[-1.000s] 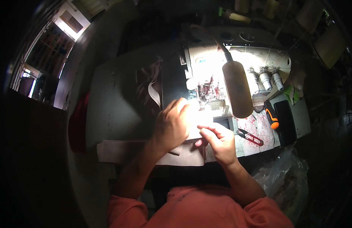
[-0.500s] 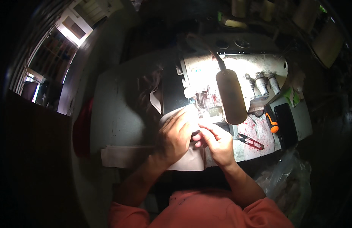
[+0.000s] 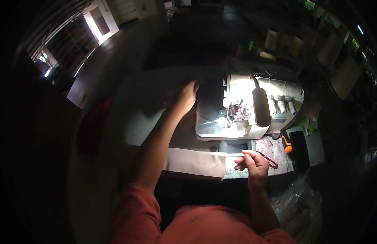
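Note:
My left arm stretches forward, and my left hand [image 3: 185, 96] is just left of the sewing machine's metal plate [image 3: 209, 116]. Its fingers lie in shadow, so their hold is hidden. My right hand [image 3: 257, 166] hovers at the table's front edge, fingers loosely bent and apart, with nothing visible in them. Beside it lie red-handled thread snips [image 3: 272, 164]. A strip of beige cloth [image 3: 194, 163] lies flat along the front edge, left of my right hand. The white overlock sewing machine [image 3: 284, 91] stands beyond, brightly lit around its needle area.
A long dark lamp head [image 3: 261, 107] hangs before the machine. On the right lie an orange-and-black handled tool [image 3: 287, 144] and a black phone [image 3: 299, 151]. A clear plastic bag [image 3: 298, 201] hangs below the table. Thread cones [image 3: 272, 39] stand behind.
My hands, formerly together at the needle area with a pale piece of cloth, are apart. The left has gone forward and left; the right has drawn back. The pale piece is out of sight.

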`<state>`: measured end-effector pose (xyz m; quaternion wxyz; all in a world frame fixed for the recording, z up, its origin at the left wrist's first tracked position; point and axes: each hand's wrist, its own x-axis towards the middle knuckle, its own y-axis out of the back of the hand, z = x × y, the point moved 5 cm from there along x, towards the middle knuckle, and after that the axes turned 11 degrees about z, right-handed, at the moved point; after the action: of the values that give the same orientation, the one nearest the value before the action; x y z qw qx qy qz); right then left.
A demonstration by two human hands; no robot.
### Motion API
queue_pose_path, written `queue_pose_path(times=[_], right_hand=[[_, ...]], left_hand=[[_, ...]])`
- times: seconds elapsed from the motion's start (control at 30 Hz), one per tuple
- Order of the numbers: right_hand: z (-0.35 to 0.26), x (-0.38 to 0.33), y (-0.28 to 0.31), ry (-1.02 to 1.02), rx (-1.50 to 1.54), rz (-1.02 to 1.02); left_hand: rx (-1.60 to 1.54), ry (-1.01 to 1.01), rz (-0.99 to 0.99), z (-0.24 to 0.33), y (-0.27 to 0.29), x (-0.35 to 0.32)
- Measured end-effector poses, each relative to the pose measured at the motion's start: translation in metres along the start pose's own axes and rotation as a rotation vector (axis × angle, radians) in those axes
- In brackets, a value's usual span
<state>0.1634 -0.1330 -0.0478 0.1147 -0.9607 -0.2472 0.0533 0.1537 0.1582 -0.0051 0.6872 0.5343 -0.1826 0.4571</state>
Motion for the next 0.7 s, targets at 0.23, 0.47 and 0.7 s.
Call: queue_pose_path(times=[0.23,0.47,0.7], right_hand=[[0.010,-0.007,0.012,-0.016,-0.020,-0.010],[0.003,-0.016,0.005,-0.075,-0.094,-0.047],[0.023,-0.013,-0.052,-0.200,-0.273,-0.337]], left_hand=[[-0.004,-0.122,-0.243,0.139,0.071,-0.145],[-0.349,0.149,-0.191,0.111,0.066,-0.165],[-0.648,0.550,-0.238,0.097,0.065,-0.168]])
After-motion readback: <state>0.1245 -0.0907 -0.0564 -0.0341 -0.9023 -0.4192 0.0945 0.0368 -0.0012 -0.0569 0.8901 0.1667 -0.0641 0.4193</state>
